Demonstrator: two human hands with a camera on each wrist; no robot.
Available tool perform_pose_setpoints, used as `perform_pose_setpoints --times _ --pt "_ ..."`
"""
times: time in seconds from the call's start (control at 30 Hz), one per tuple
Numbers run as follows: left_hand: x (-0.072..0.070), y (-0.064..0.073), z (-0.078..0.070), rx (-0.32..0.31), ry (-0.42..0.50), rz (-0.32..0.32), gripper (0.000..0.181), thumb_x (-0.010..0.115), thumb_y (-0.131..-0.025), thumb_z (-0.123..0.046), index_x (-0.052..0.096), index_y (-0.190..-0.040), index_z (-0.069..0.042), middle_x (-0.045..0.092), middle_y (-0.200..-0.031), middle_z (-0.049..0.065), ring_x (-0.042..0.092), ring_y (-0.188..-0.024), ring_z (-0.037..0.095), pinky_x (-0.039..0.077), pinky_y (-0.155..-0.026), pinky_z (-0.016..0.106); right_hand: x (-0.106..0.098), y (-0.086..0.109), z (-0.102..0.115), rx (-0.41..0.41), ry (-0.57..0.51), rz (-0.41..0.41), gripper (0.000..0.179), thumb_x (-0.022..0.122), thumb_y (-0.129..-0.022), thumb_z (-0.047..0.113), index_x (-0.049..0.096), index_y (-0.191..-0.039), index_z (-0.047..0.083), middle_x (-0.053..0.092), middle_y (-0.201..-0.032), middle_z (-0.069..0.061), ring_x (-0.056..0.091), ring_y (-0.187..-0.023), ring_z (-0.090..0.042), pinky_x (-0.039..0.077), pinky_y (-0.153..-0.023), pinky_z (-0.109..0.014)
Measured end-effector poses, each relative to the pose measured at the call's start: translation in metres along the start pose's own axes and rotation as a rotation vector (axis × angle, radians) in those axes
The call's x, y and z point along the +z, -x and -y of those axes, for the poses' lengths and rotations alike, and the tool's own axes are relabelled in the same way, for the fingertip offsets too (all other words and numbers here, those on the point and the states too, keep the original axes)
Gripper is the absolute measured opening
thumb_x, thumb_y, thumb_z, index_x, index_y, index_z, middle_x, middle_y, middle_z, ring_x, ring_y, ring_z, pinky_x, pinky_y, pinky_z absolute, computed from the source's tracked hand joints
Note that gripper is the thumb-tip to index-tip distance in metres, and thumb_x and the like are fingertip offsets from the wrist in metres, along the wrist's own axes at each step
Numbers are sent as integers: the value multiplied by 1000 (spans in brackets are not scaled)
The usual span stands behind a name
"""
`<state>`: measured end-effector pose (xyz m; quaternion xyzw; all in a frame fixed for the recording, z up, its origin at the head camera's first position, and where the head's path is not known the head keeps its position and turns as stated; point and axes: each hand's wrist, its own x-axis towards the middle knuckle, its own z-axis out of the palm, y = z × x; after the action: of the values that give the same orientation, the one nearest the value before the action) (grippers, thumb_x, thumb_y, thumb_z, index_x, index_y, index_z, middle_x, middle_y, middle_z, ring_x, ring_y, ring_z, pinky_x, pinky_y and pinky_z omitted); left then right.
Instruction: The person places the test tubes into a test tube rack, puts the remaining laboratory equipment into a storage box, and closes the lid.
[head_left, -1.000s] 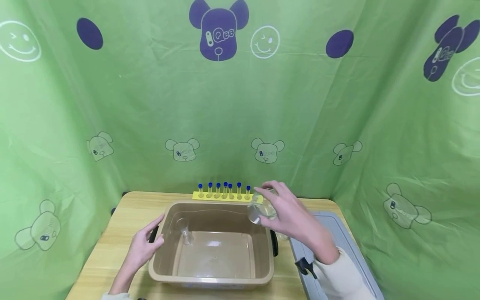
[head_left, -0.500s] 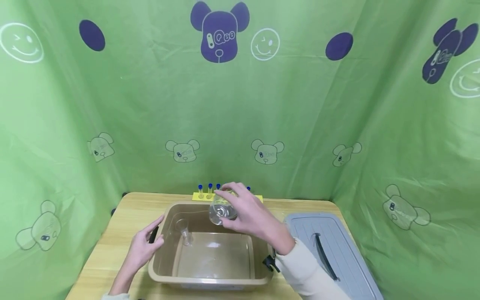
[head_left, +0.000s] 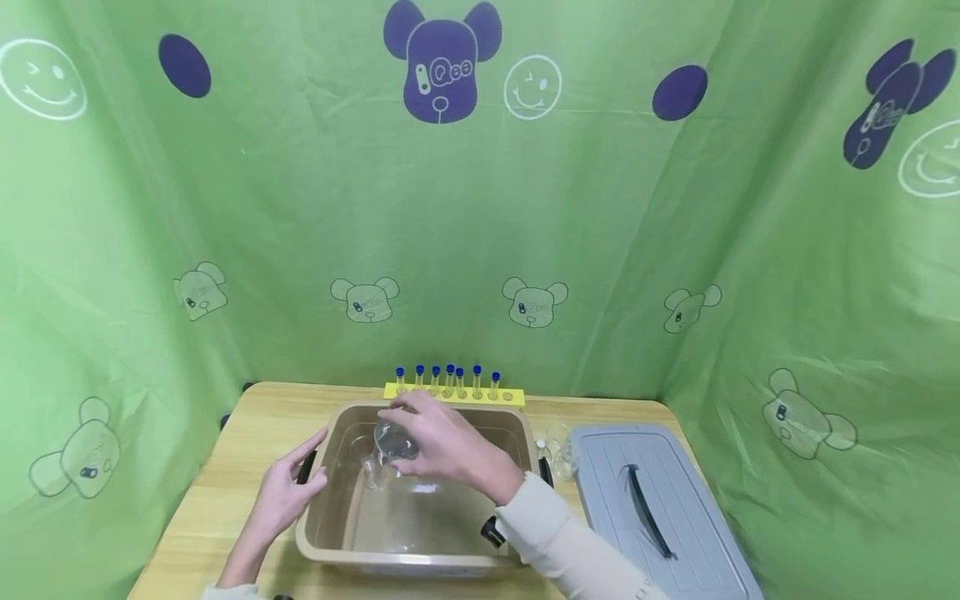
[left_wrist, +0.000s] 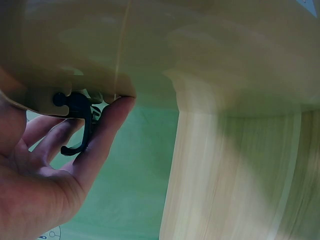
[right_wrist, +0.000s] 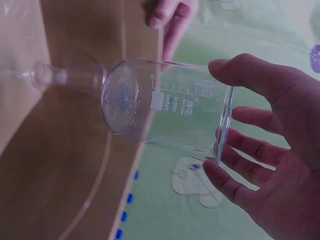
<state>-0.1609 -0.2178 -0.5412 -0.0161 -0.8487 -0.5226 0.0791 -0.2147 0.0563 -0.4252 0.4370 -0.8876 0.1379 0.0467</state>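
Observation:
A brown plastic storage box [head_left: 420,561] stands on the table. My left hand [head_left: 283,496] grips its left end, thumb over the rim and fingers about the black handle [left_wrist: 80,120]. Over the box's left half, my right hand [head_left: 438,437] holds a clear glass beaker [head_left: 394,442]. In the right wrist view, thumb and fingertips pinch the beaker [right_wrist: 165,107] near its rim, and its base faces into the box. Close below the beaker, a slim clear glass vessel with flared ends [right_wrist: 75,80] is inside the box; the head view partly hides it.
Behind the box stands a yellow rack [head_left: 515,397] with several blue-capped test tubes [head_left: 477,382]. More clear glassware [head_left: 561,454] sits at the box's right. A grey lid [head_left: 607,500] with a black handle lies on the table's right. Green curtains surround the wooden table [head_left: 225,454].
My right hand has carried the beaker leftward from the box's right rear corner to above its left half, and lower. The left hand stays at the box's left end.

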Motion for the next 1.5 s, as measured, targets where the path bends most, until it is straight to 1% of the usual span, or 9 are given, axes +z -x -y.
perform_pose_setpoints --times 0.07,0.23,0.3,0.47,0.73,0.9,1.13,1.37,1.5 --pt "1 0 0 -5 5 -2 65 70 -84 5 55 -147 -4 52 -145 28 61 -122 40 58 -73 21 8 -3 0 11 14 18 74 88 -80 37 59 -143 11 56 -145 -9 54 -130 -22 45 -113 -35" --pt "1 -2 -1 4 8 3 65 70 -85 6 54 -147 -3 52 -146 27 58 -126 41 52 -87 14 29 -6 -7 55 34 58 73 88 -80 38 60 -142 12 55 -147 -9 54 -131 -23 51 -107 -35" --pt "0 -2 -1 10 -6 4 65 71 -85 5 54 -147 -3 51 -147 26 53 -131 42 46 -95 13 37 -7 -12 70 41 71 73 88 -79 37 60 -142 12 55 -147 -10 54 -132 -24 51 -107 -36" --pt "0 -2 1 7 -31 5 64 71 -85 3 55 -147 -5 51 -148 25 50 -134 42 39 -101 14 52 -7 -22 116 36 105 73 89 -80 34 59 -143 13 53 -149 -12 52 -135 -26 49 -109 -40" --pt "0 -3 2 0 -8 7 65 70 -85 5 54 -147 -4 50 -148 26 53 -132 43 45 -97 15 76 -12 -32 113 51 140 73 90 -78 34 60 -140 12 58 -143 -10 58 -125 -22 53 -105 -33" --pt "0 -3 2 3 4 13 65 71 -85 5 53 -148 -5 49 -150 25 50 -134 43 46 -98 16 86 -17 -32 114 64 151 71 91 -76 33 63 -138 11 60 -135 -8 59 -114 -18 56 -96 -27" --pt "-1 -1 2 7 15 21 65 71 -86 5 53 -148 -4 48 -151 24 47 -137 42 39 -108 31 98 -20 -28 74 150 192 67 90 -77 35 65 -136 13 61 -126 -5 57 -104 -16 56 -84 -21" --pt "-1 -2 1 0 8 14 65 71 -86 5 53 -148 -4 48 -150 25 48 -136 42 40 -109 38 106 -20 -25 63 218 209 68 92 -75 33 66 -135 14 59 -131 -9 58 -112 -21 58 -88 -24" --pt "-1 -2 1 -1 19 15 66 71 -86 5 53 -148 -4 48 -150 25 49 -135 42 40 -109 41 111 -21 -24 60 233 227 61 91 -76 30 68 -130 15 59 -128 -9 58 -109 -20 57 -85 -21"
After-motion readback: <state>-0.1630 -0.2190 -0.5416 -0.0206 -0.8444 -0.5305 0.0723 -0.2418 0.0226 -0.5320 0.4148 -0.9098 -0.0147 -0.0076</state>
